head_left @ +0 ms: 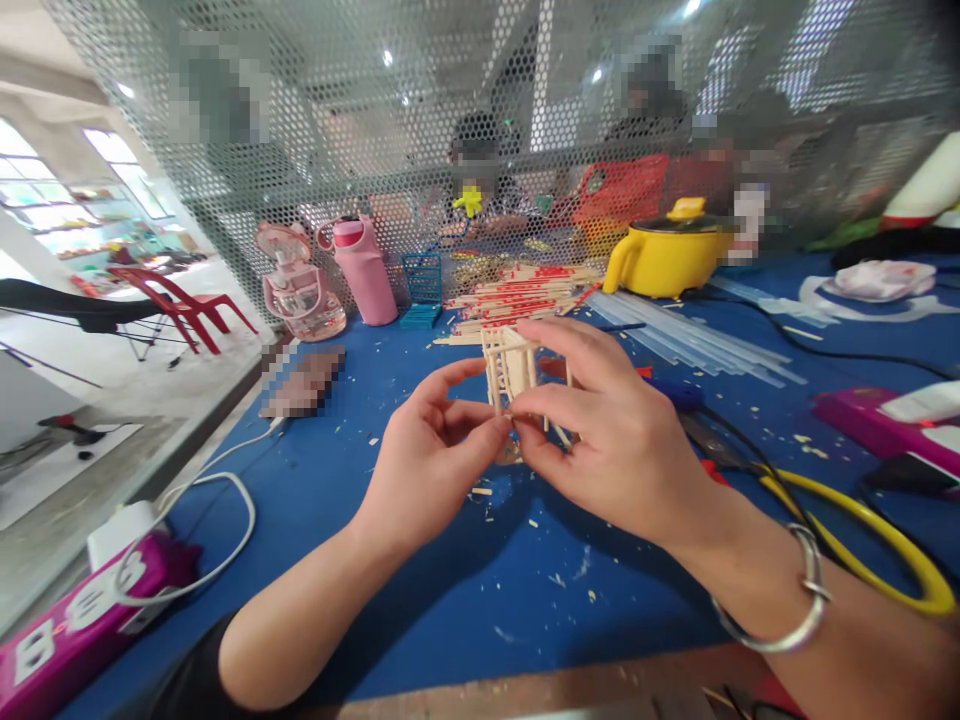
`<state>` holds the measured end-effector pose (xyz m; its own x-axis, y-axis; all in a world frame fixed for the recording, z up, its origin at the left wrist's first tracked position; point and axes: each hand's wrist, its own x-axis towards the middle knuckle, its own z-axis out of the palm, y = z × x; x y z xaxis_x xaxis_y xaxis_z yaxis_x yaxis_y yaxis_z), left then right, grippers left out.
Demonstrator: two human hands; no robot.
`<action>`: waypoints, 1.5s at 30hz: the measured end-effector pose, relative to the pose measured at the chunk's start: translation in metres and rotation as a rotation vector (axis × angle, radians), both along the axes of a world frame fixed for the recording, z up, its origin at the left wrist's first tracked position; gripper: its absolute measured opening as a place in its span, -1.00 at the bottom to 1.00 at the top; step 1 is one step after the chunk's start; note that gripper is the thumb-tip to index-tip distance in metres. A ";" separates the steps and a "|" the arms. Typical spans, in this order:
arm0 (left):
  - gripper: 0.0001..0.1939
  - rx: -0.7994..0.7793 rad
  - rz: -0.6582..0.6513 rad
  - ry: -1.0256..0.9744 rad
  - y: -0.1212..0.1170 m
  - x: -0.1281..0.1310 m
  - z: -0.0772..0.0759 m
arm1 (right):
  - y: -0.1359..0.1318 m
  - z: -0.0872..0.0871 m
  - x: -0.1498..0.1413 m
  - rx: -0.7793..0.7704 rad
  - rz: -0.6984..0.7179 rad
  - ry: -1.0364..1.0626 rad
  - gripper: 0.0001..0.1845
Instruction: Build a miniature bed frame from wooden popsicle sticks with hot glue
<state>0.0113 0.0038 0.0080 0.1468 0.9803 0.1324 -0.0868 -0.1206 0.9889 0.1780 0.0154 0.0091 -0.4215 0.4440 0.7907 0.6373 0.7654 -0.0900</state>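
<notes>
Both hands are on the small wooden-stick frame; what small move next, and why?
Probably a gentle pinch low on the small wooden-stick frame, at its near side: the thumbs of the left hand and right hand come together there, while the right index finger reaches its top, seemingly steadying it.

Open tabletop [525,625] between the forearms [315,590] gives passage up to the frame [516,366]; ahead, sticks [517,297], a pot [671,262] and mesh [337,120] block, with a power strip [97,605] left and a yellow loop [936,588] right.
</notes>
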 end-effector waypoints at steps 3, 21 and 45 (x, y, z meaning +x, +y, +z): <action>-0.50 0.009 0.000 0.004 0.001 0.001 -0.002 | -0.001 0.000 -0.001 0.014 -0.005 -0.008 -0.84; -0.49 0.029 -0.059 0.142 0.001 -0.004 0.002 | -0.001 0.001 0.002 0.008 0.054 -0.077 -0.81; -0.25 -0.125 -0.160 0.137 0.003 -0.006 -0.001 | 0.005 0.005 0.012 -0.027 0.173 -0.001 -0.77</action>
